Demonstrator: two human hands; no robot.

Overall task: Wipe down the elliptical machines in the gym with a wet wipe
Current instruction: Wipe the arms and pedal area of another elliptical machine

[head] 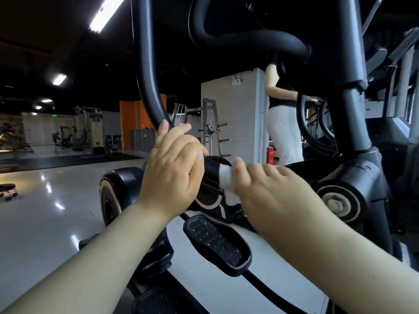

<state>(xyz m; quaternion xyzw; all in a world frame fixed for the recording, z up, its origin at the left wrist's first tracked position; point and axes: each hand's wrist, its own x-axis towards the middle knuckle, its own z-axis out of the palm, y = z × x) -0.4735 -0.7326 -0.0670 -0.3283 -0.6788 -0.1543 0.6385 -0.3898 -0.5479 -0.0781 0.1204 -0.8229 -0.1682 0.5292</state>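
A black elliptical machine [353,123] fills the middle and right of the head view. Its long curved handlebar [147,71] drops from the top to the centre. My left hand [174,175] grips the lower end of that bar, fingers curled round it. Just to the right, my right hand [272,191] presses a white wet wipe [227,182] against the black joint of the arm, fingers bent over the wipe. A black studded foot pedal [217,243] lies below both hands.
A person in white trousers [281,123] stands on a machine behind the frame. Glossy pale floor [45,223] spreads to the left, with weight machines [88,130] and a plate rack [210,132] farther back. A dark object [8,189] lies on the floor at the far left.
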